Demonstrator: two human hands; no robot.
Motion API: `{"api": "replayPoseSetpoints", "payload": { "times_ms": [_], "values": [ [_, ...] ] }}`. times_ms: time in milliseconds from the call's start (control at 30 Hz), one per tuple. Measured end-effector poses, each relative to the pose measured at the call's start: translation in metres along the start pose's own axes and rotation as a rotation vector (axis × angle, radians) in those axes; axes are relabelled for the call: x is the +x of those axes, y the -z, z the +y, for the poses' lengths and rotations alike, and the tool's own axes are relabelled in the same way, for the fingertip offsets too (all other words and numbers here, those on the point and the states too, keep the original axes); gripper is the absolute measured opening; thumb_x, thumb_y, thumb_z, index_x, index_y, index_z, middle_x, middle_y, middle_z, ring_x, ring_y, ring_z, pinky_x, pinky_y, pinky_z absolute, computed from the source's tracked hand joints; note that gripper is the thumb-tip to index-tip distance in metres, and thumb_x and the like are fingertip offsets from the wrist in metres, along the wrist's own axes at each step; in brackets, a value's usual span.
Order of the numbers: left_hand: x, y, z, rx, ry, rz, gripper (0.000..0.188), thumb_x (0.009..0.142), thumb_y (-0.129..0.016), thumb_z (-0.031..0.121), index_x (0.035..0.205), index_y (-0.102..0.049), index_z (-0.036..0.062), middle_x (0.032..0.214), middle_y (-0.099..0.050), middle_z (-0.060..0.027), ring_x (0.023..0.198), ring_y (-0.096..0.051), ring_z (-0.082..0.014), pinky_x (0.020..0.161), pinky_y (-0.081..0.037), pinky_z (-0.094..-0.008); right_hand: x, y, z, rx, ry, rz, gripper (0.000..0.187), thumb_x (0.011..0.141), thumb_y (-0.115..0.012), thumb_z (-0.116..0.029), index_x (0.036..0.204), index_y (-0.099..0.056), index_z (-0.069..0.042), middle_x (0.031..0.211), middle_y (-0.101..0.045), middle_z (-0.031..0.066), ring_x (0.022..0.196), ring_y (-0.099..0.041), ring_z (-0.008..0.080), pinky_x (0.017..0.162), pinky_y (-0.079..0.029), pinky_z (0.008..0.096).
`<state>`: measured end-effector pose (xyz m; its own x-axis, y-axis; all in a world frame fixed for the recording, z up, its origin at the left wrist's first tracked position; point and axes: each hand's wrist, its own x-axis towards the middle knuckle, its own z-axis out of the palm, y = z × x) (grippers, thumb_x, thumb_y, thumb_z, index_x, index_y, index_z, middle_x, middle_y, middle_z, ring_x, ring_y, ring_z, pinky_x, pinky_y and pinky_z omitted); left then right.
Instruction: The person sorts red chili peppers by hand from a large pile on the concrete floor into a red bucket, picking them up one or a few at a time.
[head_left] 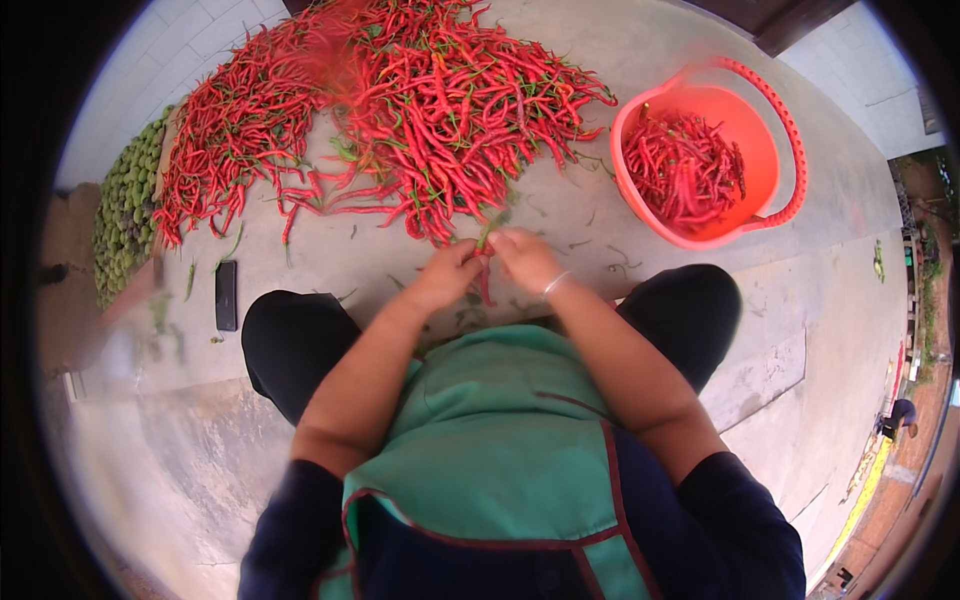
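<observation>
Down low, person's spot: seated on a concrete floor (640, 40), knees spread, green apron (500, 440) over dark sleeves.
Left hand (448, 272): fingers pinched around the one red chili (486, 283), just ahead of the apron's top edge.
Right hand (526, 258): closed on the upper end of the same chili; a thin pale bangle (555, 284) sits on the wrist.
Chili held: hangs between both hands, tip pointing toward the lap, touching both sets of fingers.
Chili heap (400, 110): a wide red spread with green stems, straight ahead, its near edge almost reaching the hands.
Orange basket (775, 150): round, plastic, looped handle, to the right front, well apart from the heap; a layer of red chilies inside.
Open room: bare concrete between heap and basket, and a broad strip off to the right of the right knee.
Edges: pale tiled paving (190, 60) borders the concrete at far left and far right.
Green pile (125, 205): small green fruit massed at the left rim, touching the heap's left end.
Dark phone (226, 295): flat black rectangle on the floor beside the left knee; no markings readable.
Litter: plucked green stems (590, 245) scattered on the floor around the hands.
In the way: only the heap's near fringe and the stem scraps.
</observation>
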<state>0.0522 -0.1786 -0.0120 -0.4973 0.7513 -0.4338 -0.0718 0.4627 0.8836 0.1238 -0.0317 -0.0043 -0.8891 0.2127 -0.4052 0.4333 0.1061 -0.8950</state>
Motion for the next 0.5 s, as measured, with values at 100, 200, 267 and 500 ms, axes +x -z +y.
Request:
{"api": "replayPoseSetpoints", "payload": {
  "times_ms": [100,200,267,500],
  "values": [
    [-0.003,0.0,0.001,-0.1,0.072,-0.039,0.019,0.092,-0.045,0.019,0.1,-0.054,0.0046,0.084,-0.06,-0.0036,0.075,-0.059,-0.0116,0.066,-0.048,-0.0259,0.005,0.005,0.006,-0.114,0.19,-0.006,0.024,0.086,-0.054,-0.021,0.085,-0.06,0.001,0.065,-0.056,0.0055,0.058,-0.055,0.0139,0.056,-0.045,0.0283],
    [-0.004,-0.002,-0.005,-0.486,0.167,-0.092,0.023,0.093,-0.043,0.021,0.104,-0.055,0.0044,0.087,-0.061,-0.0043,0.08,-0.061,-0.0141,0.072,-0.049,-0.0273,0.0,0.003,0.005,-0.035,0.174,-0.054,0.021,0.084,-0.056,-0.018,0.083,-0.061,0.003,0.066,-0.057,0.0038,0.059,-0.054,0.011,0.056,-0.044,0.0265],
    [-0.006,0.003,-0.003,-0.449,0.19,-0.173,0.025,0.094,-0.042,0.022,0.104,-0.055,0.004,0.091,-0.061,-0.0053,0.082,-0.061,-0.0155,0.075,-0.048,-0.0275,0.002,-0.001,0.012,0.077,0.171,-0.041,0.019,0.083,-0.058,-0.016,0.08,-0.061,0.003,0.066,-0.057,0.003,0.059,-0.053,0.0099,0.056,-0.044,0.0264],
    [-0.005,0.007,-0.018,-0.341,0.248,-0.265,0.022,0.092,-0.043,0.022,0.095,-0.055,0.0038,0.075,-0.056,-0.0036,0.065,-0.059,-0.0151,0.06,-0.048,-0.0281,0.001,0.002,0.008,-0.428,0.25,-0.119,0.013,0.079,-0.06,-0.014,0.081,-0.064,-0.002,0.08,-0.062,0.0066,0.072,-0.058,0.0138,0.062,-0.046,0.0296]
  ]
}}
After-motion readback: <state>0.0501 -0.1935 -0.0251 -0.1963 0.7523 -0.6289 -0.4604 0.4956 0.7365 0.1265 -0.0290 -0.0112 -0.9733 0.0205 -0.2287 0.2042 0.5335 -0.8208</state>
